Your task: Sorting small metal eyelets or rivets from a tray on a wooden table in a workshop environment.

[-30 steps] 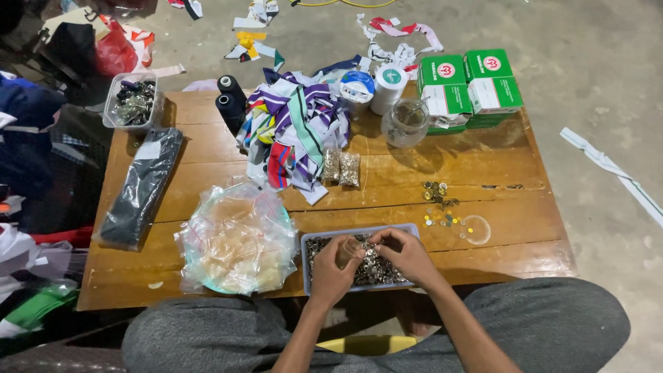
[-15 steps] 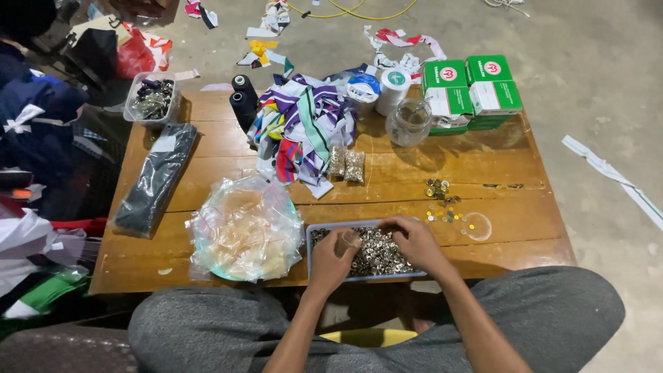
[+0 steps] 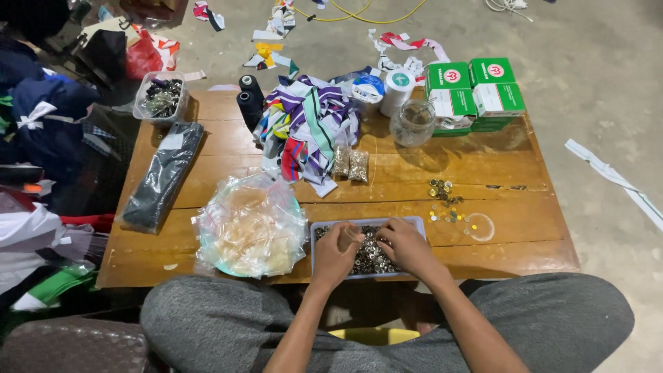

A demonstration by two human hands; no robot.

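A shallow clear tray (image 3: 414, 222) full of small metal rings (image 3: 369, 257) sits at the near edge of the wooden table (image 3: 525, 242). Both my hands are over it. My left hand (image 3: 334, 254) pinches a small clear bag (image 3: 349, 235) upright above the rings. Close beside that bag, my right hand (image 3: 406, 245) rests on the rings with its fingers curled down. What those fingers hold is hidden.
Left of the tray is a plate heaped with clear bags (image 3: 252, 224), then a black packet (image 3: 162, 176). Two filled packets (image 3: 350, 164), a ribbon pile (image 3: 307, 128), a jar (image 3: 412, 123), green boxes (image 3: 476, 90), a tub of clips (image 3: 160, 97) and loose rings (image 3: 442, 197) lie beyond.
Both hands have stayed at the tray. My left hand has come up a little with the small bag, and my right hand has closed in beside it. The view shifted slightly.
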